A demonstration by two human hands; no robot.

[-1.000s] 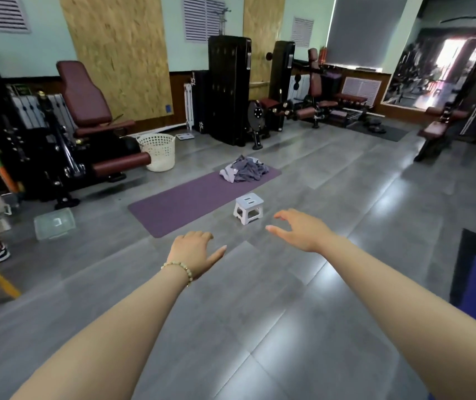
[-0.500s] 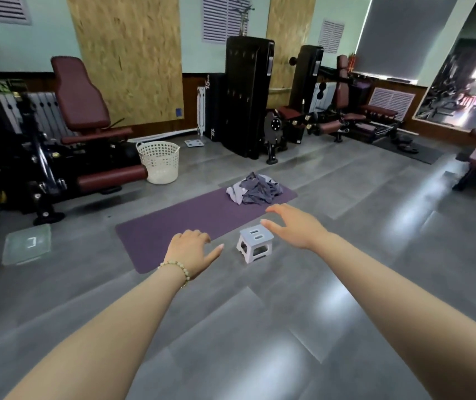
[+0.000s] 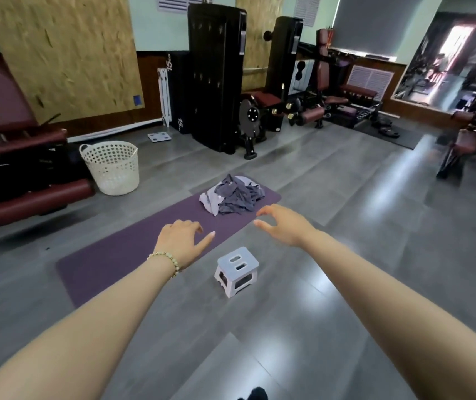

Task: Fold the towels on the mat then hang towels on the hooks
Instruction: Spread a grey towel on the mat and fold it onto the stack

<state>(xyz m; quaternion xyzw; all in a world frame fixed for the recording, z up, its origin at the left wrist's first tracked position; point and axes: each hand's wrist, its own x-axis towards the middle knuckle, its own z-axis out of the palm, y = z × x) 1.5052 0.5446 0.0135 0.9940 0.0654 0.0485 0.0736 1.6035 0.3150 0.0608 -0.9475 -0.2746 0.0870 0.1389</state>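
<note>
A heap of grey and pale lilac towels (image 3: 232,197) lies crumpled on the far right end of a purple mat (image 3: 132,255) on the grey floor. Both my arms are stretched out in front of me, well above the floor. My left hand (image 3: 182,241), with a bead bracelet at the wrist, holds nothing and its fingers are loosely bent. My right hand (image 3: 281,225) is empty too, palm down, fingers relaxed. Neither hand touches the towels or the mat. No hooks are in view.
A small white folding stool (image 3: 236,271) stands on the floor just in front of the mat. A white laundry basket (image 3: 112,167) sits left of the mat beside a maroon bench (image 3: 14,145). Black weight machines (image 3: 216,79) line the back wall.
The view has moved closer to the mat; the towels, stool and basket now look larger and nearer. Both hands stay outstretched and empty.
</note>
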